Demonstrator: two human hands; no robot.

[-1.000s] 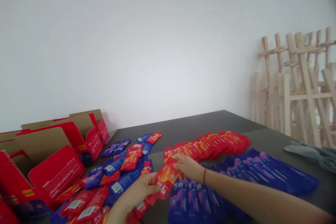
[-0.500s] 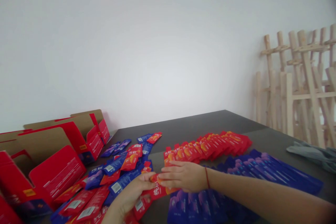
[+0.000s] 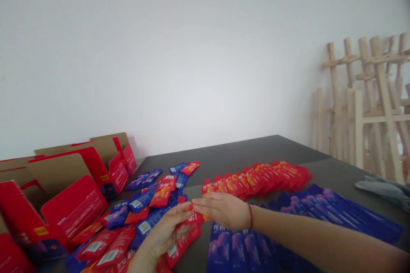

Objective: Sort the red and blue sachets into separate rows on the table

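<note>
Between both hands, in the lower middle, is a red sachet (image 3: pixel 193 217). My left hand (image 3: pixel 166 231) pinches its left end between thumb and fingers, with another red sachet (image 3: pixel 187 243) just below. My right hand (image 3: pixel 224 210), a red string at its wrist, lies flat with fingers stretched over the sachet's upper right part. Behind that hand runs an overlapping row of red sachets (image 3: pixel 256 178). Rows of blue sachets (image 3: pixel 326 209) spread under and beside my right forearm. A loose pile of red and blue sachets (image 3: pixel 141 199) lies left of my left hand.
Open red cardboard boxes (image 3: pixel 73 204) stand along the left of the dark table (image 3: pixel 237 147). A grey glove-like item (image 3: pixel 382 188) rests near the right edge. Wooden easel frames (image 3: pixel 365 106) lean by the white wall at the right.
The fingers of my right hand have drawn flatter and closer to my left fingertips, covering more of the sachet. The red sachet below my left hand shows more. The view has shifted slightly.
</note>
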